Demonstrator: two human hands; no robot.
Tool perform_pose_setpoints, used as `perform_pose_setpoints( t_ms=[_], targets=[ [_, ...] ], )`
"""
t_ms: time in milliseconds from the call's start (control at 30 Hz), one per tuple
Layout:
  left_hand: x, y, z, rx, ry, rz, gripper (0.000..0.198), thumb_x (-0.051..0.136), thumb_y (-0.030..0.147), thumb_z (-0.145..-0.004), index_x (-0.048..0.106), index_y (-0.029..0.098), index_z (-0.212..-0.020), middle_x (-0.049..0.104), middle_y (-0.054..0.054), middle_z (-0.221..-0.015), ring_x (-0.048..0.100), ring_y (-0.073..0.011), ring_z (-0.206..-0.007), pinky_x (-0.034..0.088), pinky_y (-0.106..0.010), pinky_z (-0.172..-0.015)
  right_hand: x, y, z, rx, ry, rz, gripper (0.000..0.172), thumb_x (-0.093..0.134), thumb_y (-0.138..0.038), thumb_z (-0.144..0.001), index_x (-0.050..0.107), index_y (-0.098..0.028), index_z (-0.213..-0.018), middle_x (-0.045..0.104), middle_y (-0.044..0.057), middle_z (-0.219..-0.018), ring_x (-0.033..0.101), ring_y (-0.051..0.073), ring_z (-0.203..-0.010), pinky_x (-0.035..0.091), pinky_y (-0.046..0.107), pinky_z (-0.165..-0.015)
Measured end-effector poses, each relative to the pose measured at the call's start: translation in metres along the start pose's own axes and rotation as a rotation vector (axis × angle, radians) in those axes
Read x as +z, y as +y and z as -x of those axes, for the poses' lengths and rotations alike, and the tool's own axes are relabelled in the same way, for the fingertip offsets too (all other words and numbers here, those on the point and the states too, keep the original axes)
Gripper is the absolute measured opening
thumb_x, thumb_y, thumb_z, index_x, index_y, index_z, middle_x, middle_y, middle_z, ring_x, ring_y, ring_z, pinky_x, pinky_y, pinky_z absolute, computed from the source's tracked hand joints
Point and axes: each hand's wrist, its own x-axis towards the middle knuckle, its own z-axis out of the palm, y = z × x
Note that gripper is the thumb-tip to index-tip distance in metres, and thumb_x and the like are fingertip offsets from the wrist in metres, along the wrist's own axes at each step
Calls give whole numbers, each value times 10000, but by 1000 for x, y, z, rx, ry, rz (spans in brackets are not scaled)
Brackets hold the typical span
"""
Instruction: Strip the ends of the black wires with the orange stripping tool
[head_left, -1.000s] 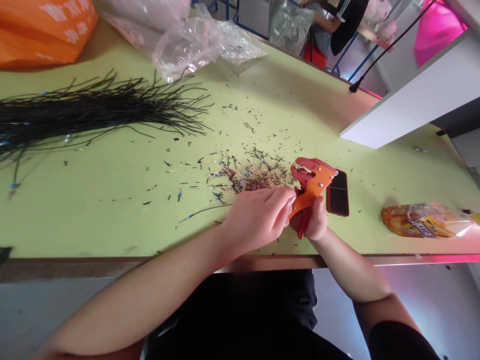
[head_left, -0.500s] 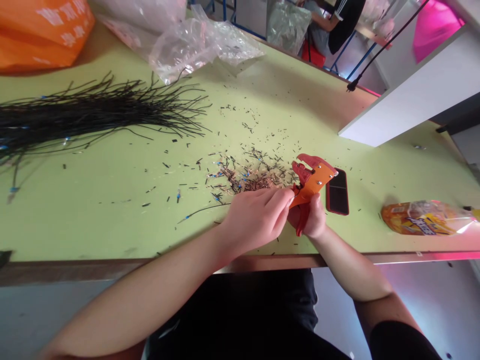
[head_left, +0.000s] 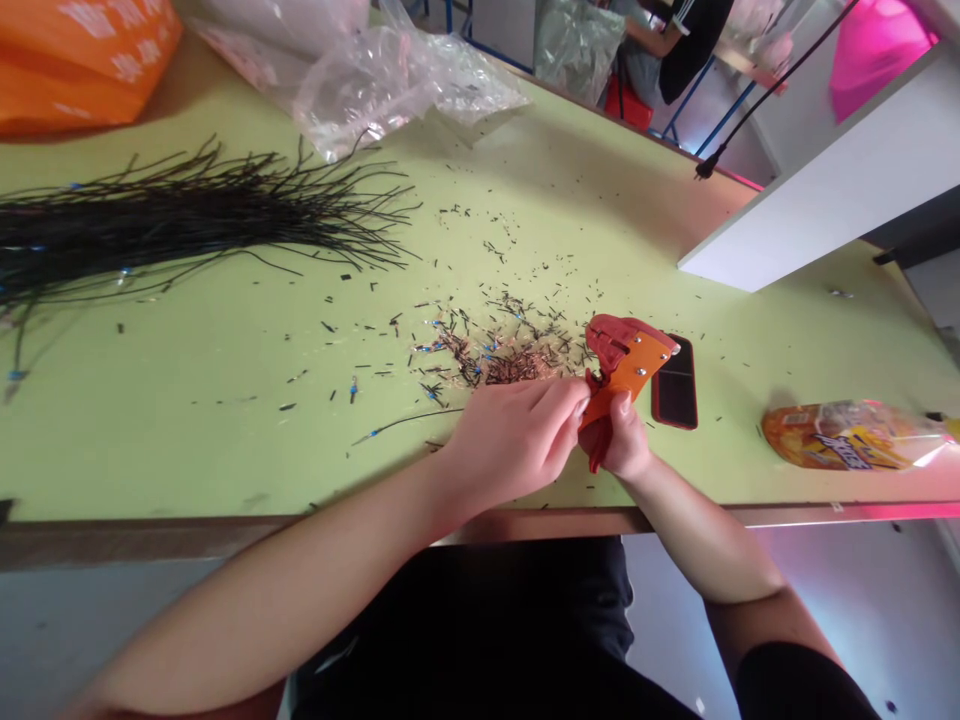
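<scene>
My right hand (head_left: 621,440) is wrapped round the handles of an orange and red wire stripper (head_left: 637,362), whose jaws are closed. Pinched in my left hand (head_left: 521,430) is a thin black wire (head_left: 420,415); its tail, with a blue piece near the tip, sticks out to the left. My left fingertips meet the stripper just below its jaws, and the wire's other end is hidden there. A pile of wire scraps (head_left: 517,365), black, copper and blue, lies just beyond my hands.
A thick bundle of black wires (head_left: 202,215) lies at the left. Behind it are an orange bag (head_left: 82,70) and clear plastic bags (head_left: 375,85). A phone (head_left: 675,385) and a bottle (head_left: 832,437) lie to the right, below a white panel (head_left: 817,175). A person (head_left: 679,45) sits beyond the table.
The stripper's jaws have closed, and its handles have been squeezed together in my right hand. My left hand stays in nearly the same place with the wire.
</scene>
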Motion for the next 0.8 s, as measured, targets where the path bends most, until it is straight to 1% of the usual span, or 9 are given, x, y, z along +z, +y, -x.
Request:
perform_pose_setpoints(
  t_ms=[100, 167, 233, 367, 433, 500, 600, 700, 800],
  targets=[
    [-1, 0, -1, -4, -10, 20, 135, 470, 122, -1048, 560, 209, -998, 741, 61, -724, 643, -80, -551, 436, -237, -543, 2, -3, 2, -68, -5, -19, 714, 540, -980, -803, 562, -277, -679, 593, 86, -644, 743, 350, -852, 669, 479, -610],
    [-1, 0, -1, 0, -10, 27, 136, 470, 117, -1046, 556, 214, -1006, 731, 71, -698, 652, -86, -553, 445, -237, -550, 3, -5, 3, -59, -35, -26, 716, 557, -970, -813, 557, -273, -650, 543, 52, -574, 727, 315, -760, 650, 438, -569],
    [-1, 0, -1, 8, -5, 19, 136, 471, 113, -1044, 557, 214, -1013, 725, 68, -689, 664, -93, -561, 449, -239, -553, 3, -6, 4, -55, -60, -44, 720, 573, -962, -818, 551, -265, -639, 497, 17, -521, 692, 270, -660, 602, 373, -498],
    [0, 1, 0, 15, 6, -18, 139, 468, 118, -1043, 568, 210, -1012, 721, 47, -691, 670, -105, -563, 437, -243, -536, 3, -5, 4, -55, -63, -53, 743, 574, -962, -823, 541, -244, -633, 455, -32, -465, 561, 177, -475, 461, 274, -382],
    [0, 1, 0, 18, 4, -26, 137, 475, 117, -1039, 575, 208, -1019, 725, 40, -699, 666, -108, -559, 437, -244, -534, 5, -4, 4, -58, -66, -67, 745, 572, -958, -829, 515, -247, -613, 408, -55, -433, 468, 144, -406, 421, 263, -359],
    [0, 0, 1, 26, 4, -23, 130, 483, 118, -1039, 579, 205, -1028, 735, 36, -720, 661, -105, -558, 441, -244, -540, 8, -5, 2, -72, -87, -109, 738, 586, -943, -837, 490, -253, -593, 370, -68, -414, 414, 132, -378, 406, 260, -351],
    [-3, -2, -1, 14, 30, 1, 122, 496, 120, -1041, 582, 206, -1026, 742, 34, -743, 642, -93, -551, 430, -238, -535, 10, -12, -2, -94, -156, -221, 705, 630, -907, -843, 498, -254, -616, 375, -76, -427, 421, 135, -381, 458, 270, -384],
    [-10, -9, -5, -54, 100, 67, 119, 514, 125, -1048, 598, 206, -1025, 729, 38, -739, 598, -72, -526, 399, -219, -507, 6, -21, -6, -72, -299, -335, 698, 592, -922, -856, 563, -242, -701, 459, -66, -484, 456, 140, -409, 562, 314, -476],
    [-15, -16, -9, -139, 155, 125, 118, 522, 177, -1080, 621, 205, -1023, 689, 48, -700, 560, -61, -504, 405, -200, -506, 0, -26, -9, 3, -449, -363, 739, 534, -951, -862, 619, -222, -781, 559, -32, -559, 515, 154, -463, 622, 361, -570]
  ],
)
